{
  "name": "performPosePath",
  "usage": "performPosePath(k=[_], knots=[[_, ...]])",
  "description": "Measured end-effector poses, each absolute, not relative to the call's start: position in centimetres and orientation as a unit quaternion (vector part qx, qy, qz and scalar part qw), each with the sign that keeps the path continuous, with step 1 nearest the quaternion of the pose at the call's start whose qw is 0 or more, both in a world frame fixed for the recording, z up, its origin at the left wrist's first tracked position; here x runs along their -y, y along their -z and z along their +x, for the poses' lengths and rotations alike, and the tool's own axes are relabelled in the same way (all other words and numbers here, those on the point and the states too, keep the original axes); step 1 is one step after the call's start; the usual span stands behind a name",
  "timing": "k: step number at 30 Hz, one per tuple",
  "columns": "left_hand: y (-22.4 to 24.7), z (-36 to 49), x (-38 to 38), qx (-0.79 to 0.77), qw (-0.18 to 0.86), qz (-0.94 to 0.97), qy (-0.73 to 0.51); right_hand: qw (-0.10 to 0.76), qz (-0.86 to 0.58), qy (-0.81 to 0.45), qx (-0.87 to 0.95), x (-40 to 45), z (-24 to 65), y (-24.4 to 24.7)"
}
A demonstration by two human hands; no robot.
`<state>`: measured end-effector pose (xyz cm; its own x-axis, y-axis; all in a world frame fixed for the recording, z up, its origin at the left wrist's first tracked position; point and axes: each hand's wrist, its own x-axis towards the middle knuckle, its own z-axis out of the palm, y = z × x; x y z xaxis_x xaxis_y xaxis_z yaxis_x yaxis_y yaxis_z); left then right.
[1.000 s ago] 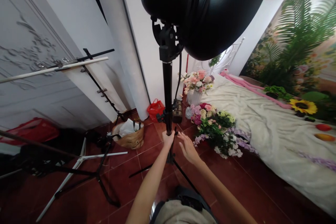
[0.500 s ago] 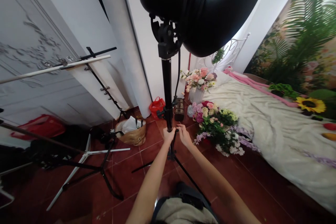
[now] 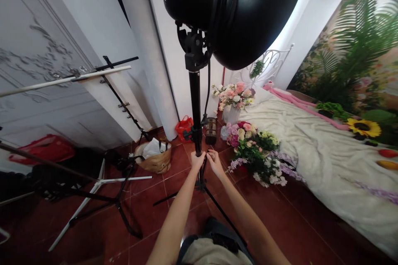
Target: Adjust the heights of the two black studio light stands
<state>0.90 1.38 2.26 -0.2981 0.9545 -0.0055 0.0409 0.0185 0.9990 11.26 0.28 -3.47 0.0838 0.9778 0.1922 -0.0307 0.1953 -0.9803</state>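
Observation:
A black light stand (image 3: 195,99) rises upright in front of me. It bears a large black studio light (image 3: 261,16) with a wide round reflector, partly cut off by the top of the view. My left hand (image 3: 197,160) is wrapped around the stand's pole below its upper collar (image 3: 195,134). Just to the right, my right hand (image 3: 215,164) has its fingers bent and pinched at a small dark knob on the pole. The fingertips mostly cover that knob. A black cable (image 3: 208,91) hangs down beside the pole from the light.
Artificial flowers (image 3: 245,132) stand right of the stand, by a bed with a cream blanket (image 3: 311,149). A woven basket (image 3: 158,161), a red bag (image 3: 184,127) and a brown chest (image 3: 211,130) sit on the tiles. Other stands' legs (image 3: 102,182) spread at left.
My right fingers have closed in on the knob from a looser pose. My left hand stays around the pole. The light appears slightly further left, as the view shifts a little.

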Motion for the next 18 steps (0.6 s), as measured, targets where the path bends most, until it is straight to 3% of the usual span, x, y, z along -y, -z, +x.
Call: performPosePath(k=[8,18], knots=[[-3.1,1.1,-1.2,-0.577,0.439,0.412,-0.551,0.527,-0.584,-0.441,0.434,-3.2,10.6,2.2],[-2.6,0.7,-1.4,-0.572,0.424,0.439,-0.548,0.495,-0.497,-0.458,0.546,-1.8,12.7,1.1]])
